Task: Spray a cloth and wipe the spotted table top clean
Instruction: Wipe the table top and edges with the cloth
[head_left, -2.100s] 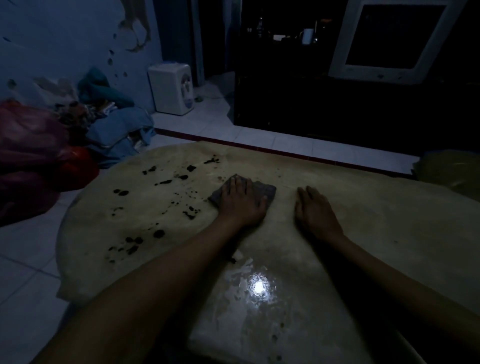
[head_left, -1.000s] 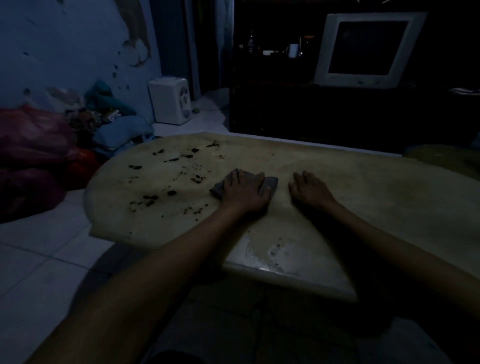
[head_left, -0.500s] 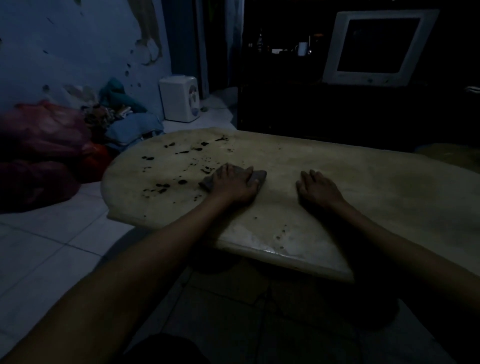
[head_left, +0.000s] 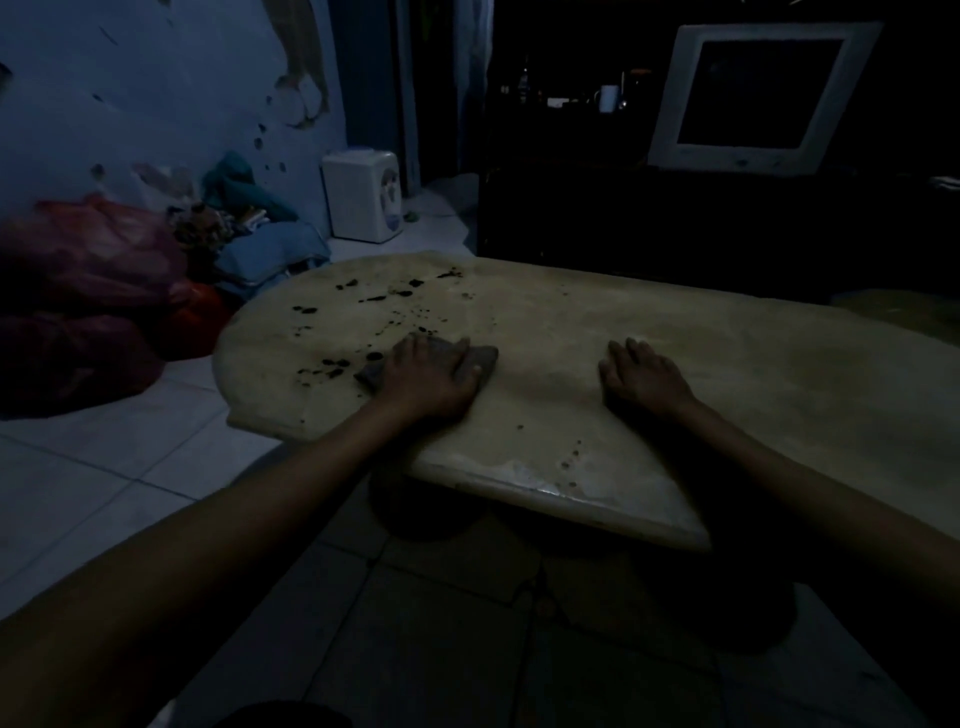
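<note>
A dim room, seen from above a pale oval desk (head_left: 675, 364). The left hand (head_left: 434, 376) lies flat, fingers spread, pressing a dark cloth (head_left: 480, 358) onto the desk. Black spots (head_left: 374, 301) lie just beyond and to the left of this hand, spreading toward the desk's rounded left end. The right hand (head_left: 641, 376) rests flat and empty toward the middle, farther from the spots.
</note>
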